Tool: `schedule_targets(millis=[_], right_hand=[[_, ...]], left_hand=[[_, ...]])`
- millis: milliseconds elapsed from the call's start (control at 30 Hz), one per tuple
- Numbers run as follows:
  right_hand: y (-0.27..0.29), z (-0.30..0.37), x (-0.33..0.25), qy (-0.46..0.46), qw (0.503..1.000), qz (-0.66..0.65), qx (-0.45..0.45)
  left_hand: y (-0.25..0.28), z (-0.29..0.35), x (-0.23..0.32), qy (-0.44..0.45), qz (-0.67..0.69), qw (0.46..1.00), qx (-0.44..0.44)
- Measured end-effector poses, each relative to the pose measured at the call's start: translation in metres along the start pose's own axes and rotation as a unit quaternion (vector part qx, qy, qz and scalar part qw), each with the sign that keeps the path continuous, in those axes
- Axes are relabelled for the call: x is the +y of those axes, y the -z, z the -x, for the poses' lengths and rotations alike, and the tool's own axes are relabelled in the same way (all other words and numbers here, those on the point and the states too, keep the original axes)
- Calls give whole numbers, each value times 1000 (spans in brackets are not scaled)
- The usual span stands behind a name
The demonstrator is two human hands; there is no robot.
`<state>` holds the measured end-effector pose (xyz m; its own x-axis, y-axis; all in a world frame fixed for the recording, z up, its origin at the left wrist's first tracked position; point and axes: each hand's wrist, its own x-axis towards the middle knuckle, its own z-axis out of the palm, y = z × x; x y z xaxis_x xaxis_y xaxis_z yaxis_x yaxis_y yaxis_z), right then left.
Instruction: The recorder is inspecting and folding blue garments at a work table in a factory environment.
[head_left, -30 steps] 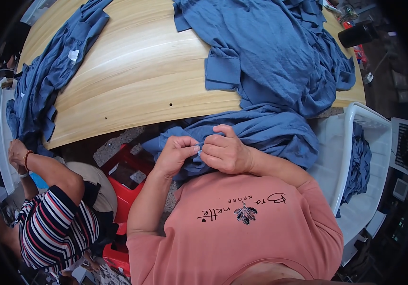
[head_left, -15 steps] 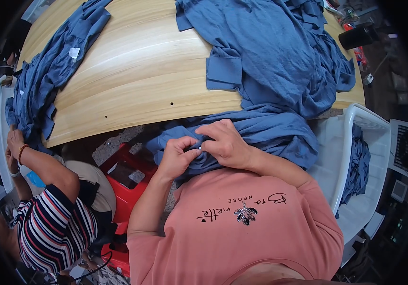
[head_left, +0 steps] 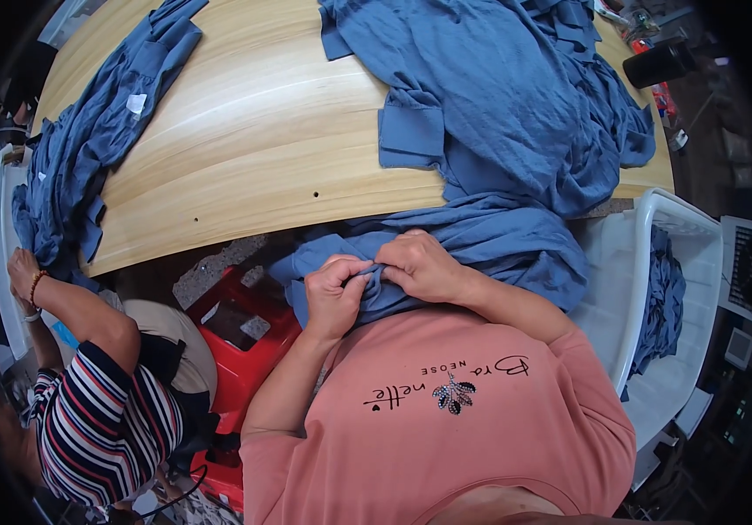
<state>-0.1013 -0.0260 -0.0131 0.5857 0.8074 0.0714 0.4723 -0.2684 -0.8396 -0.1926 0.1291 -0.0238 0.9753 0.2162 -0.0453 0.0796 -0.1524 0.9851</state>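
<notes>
A crumpled blue garment (head_left: 512, 249) lies across my lap, its cloth reaching up toward the table edge. My left hand (head_left: 334, 296) pinches a small fold of it between thumb and fingers. Right beside it, my right hand (head_left: 424, 269) grips the same fold, fingertips almost meeting those of the left. Whatever small part sits between the fingertips is hidden.
More blue garments (head_left: 498, 96) are heaped on the wooden table (head_left: 262, 114). At right stands a white plastic bin (head_left: 700, 254) with blue cloth inside. A red stool (head_left: 258, 337) is at left, near a co-worker in a striped shirt (head_left: 105, 420) handling another blue garment (head_left: 96, 122).
My right fingers, raised and bent before, have come down and closed on the cloth. A small pale spot between my fingertips is now covered. The left hand has shifted slightly.
</notes>
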Motion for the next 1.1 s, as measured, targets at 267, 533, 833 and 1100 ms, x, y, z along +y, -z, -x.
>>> schedule_targets(millis=[267, 533, 833, 1100], right_hand=[[-5, 7, -4, 70, 988, 59, 123], [2, 6, 3, 51, 979, 107, 166], [2, -1, -10, 146, 924, 329, 130], [-5, -14, -9, 196, 924, 329, 8]], left_hand=[[-11, -9, 10, -135, -137, 980, 43], [-9, -27, 7, -152, -275, 948, 55], [31, -19, -9, 6, -99, 995, -19], [47, -16, -15, 77, -83, 992, -54]])
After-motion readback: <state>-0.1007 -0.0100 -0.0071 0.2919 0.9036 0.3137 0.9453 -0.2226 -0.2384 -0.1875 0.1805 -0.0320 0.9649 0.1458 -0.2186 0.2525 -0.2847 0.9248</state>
